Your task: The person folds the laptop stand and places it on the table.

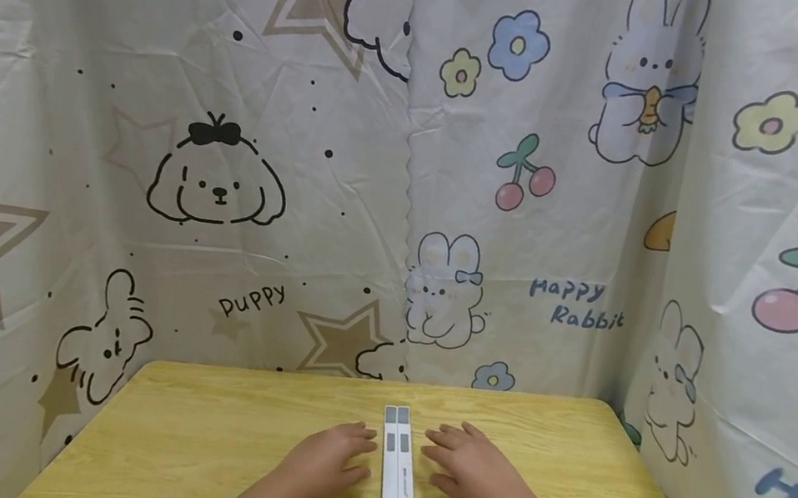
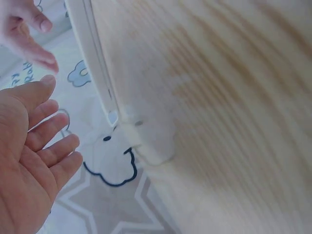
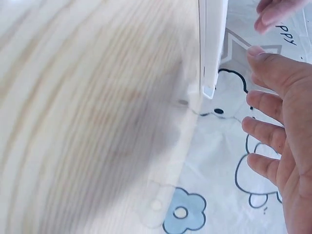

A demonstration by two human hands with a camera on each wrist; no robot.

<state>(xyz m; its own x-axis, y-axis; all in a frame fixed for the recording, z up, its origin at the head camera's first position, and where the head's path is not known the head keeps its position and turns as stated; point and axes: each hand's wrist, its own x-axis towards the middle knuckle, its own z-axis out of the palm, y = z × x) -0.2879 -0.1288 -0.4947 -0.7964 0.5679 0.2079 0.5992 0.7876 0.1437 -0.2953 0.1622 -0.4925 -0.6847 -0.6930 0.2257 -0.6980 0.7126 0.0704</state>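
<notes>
A folded white laptop stand lies lengthwise on the table, its two long bars side by side and marked with grey pads. To its left hovers my left hand, fingers loosely extended and holding nothing. On the other side is my right hand, also empty, with its fingers spread a little towards the stand. A gap separates each hand from the bars. Both wrist views show the stand edge-on, as a slim white strip on the left and a similar strip on the right. The stand's near end runs out of the head view.
The yellow wood-grain table has rounded far corners. Printed curtains hang close behind its far edge and along both sides, with puppies, rabbits, stars and cherries on them.
</notes>
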